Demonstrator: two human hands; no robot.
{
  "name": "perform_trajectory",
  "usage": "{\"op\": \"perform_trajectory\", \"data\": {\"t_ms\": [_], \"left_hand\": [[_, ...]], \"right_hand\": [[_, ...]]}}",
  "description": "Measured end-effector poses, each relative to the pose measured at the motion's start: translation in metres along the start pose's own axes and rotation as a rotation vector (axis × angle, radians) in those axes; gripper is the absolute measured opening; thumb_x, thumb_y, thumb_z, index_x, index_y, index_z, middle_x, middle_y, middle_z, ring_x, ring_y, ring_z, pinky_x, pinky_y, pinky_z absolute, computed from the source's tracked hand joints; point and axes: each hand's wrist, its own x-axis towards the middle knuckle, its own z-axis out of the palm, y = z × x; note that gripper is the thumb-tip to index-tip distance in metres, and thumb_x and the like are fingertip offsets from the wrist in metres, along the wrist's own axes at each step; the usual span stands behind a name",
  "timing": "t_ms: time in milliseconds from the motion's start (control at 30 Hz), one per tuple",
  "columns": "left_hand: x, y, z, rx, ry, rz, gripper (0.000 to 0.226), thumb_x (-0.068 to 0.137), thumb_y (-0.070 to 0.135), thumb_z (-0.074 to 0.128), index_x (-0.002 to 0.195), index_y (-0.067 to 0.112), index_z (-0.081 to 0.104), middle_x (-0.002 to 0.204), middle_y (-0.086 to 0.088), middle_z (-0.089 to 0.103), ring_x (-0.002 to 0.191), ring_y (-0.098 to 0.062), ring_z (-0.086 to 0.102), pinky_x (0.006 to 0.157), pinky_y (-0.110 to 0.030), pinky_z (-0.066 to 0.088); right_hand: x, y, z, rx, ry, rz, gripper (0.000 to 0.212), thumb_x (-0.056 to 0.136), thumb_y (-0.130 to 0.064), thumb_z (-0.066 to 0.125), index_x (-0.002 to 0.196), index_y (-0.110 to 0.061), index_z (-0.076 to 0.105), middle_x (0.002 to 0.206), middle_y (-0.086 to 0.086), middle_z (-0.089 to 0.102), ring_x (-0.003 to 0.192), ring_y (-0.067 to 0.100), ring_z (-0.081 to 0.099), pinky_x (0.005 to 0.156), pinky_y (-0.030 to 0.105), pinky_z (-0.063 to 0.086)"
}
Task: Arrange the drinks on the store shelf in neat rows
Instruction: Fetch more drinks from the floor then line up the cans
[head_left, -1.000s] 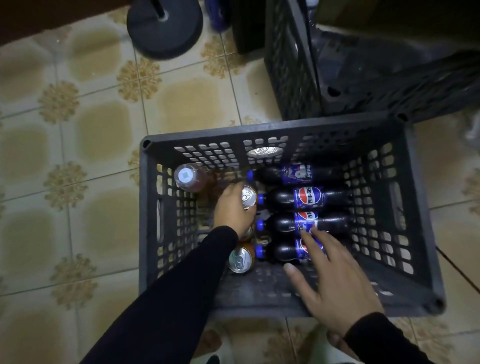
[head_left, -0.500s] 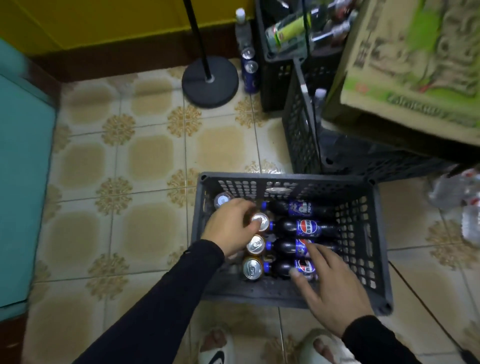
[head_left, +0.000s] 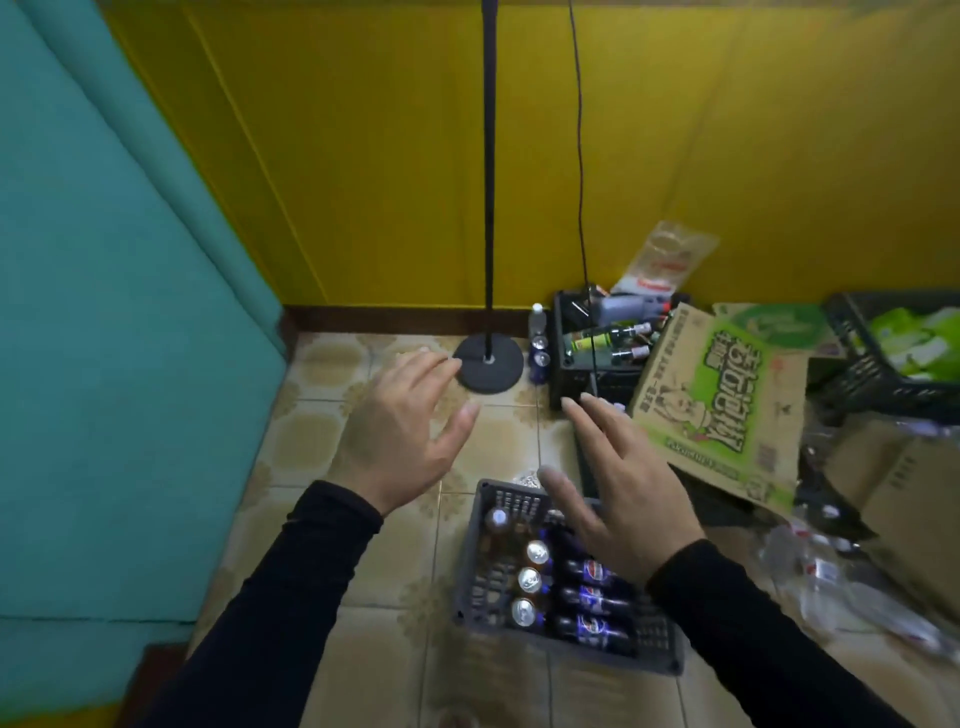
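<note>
Between steps: left hand (head_left: 402, 431) and right hand (head_left: 621, 493) raised with fingers spread, holding nothing. Below the right hand, grey crate (head_left: 470, 577) on the floor with 3 cans (head_left: 530, 579) upright and cola bottles (head_left: 592, 597) lying flat, long axes crosswise, caps probably toward the cans. No shelf in sight. Next: reach down, grip a drink, carry it to the shelf.

- Left hand (head_left: 400, 436): raised, back to the camera, fingers spread and almost straight, holding nothing.
- Right hand (head_left: 623, 491): raised just beside it, fingers spread, thumb out, holding nothing.
- Both forearms in black sleeves (head_left: 291, 587), reaching forward.
</note>
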Motion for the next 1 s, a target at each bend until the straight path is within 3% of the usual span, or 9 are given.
{"op": "perform_trajectory", "data": {"t_ms": [133, 333, 500, 667, 800, 1000], "left_hand": [[-0.044, 0.027, -0.101, 0.027, 0.151, -0.043, 0.055, 0.095, 0.045, 0.045, 0.126, 0.004, 0.066, 0.129, -0.013, 0.066, 0.124, -0.028, 0.059, 0.11, -0.041, 0.04], [-0.168, 0.084, -0.212, 0.19, 0.399, -0.141, 0.046, 0.094, 0.036, 0.05, 0.115, 0.0, 0.07, 0.116, -0.015, 0.071, 0.111, -0.03, 0.065, 0.101, -0.042, 0.049], [-0.293, 0.137, -0.283, 0.325, 0.522, -0.302, 0.046, 0.095, 0.036, 0.051, 0.113, -0.001, 0.071, 0.112, -0.014, 0.072, 0.11, -0.019, 0.056, 0.101, -0.026, 0.038], [-0.419, 0.184, -0.343, 0.416, 0.582, -0.535, 0.051, 0.095, 0.043, 0.047, 0.117, 0.003, 0.07, 0.114, -0.014, 0.071, 0.113, -0.013, 0.047, 0.098, -0.013, 0.027], [-0.518, 0.212, -0.383, 0.497, 0.66, -0.703, 0.053, 0.095, 0.047, 0.045, 0.121, 0.008, 0.07, 0.118, -0.01, 0.071, 0.113, -0.014, 0.051, 0.093, -0.02, 0.034], [-0.663, 0.231, -0.431, 0.61, 0.732, -0.934, 0.059, 0.093, 0.054, 0.042, 0.129, 0.013, 0.065, 0.125, -0.008, 0.068, 0.116, -0.016, 0.051, 0.089, -0.017, 0.033]], "right_hand": [[0.0, -0.069, -0.072, 0.044, 0.09, -0.179, 0.07, 0.099, -0.058, 0.035, 0.144, -0.005, 0.045, 0.143, 0.018, 0.048, 0.134, 0.034, 0.045, 0.105, 0.05, 0.044], [-0.043, -0.147, -0.139, 0.103, 0.129, -0.45, 0.072, 0.099, -0.061, 0.033, 0.145, -0.007, 0.044, 0.145, 0.016, 0.047, 0.136, 0.033, 0.043, 0.108, 0.048, 0.042], [-0.095, -0.216, -0.17, 0.134, 0.087, -0.65, 0.071, 0.097, -0.062, 0.033, 0.142, -0.009, 0.047, 0.146, 0.014, 0.048, 0.136, 0.032, 0.041, 0.109, 0.045, 0.038], [-0.154, -0.309, -0.187, 0.237, 0.009, -0.846, 0.08, 0.095, -0.07, 0.019, 0.146, -0.013, 0.041, 0.149, 0.011, 0.044, 0.138, 0.03, 0.042, 0.108, 0.046, 0.039], [-0.205, -0.379, -0.194, 0.326, 0.007, -1.018, 0.074, 0.097, -0.066, 0.025, 0.144, -0.012, 0.041, 0.145, 0.012, 0.048, 0.133, 0.031, 0.047, 0.104, 0.045, 0.042], [-0.289, -0.487, -0.176, 0.458, -0.033, -1.208, 0.072, 0.097, -0.065, 0.029, 0.14, -0.011, 0.047, 0.141, 0.013, 0.053, 0.128, 0.031, 0.051, 0.1, 0.044, 0.048]]}}
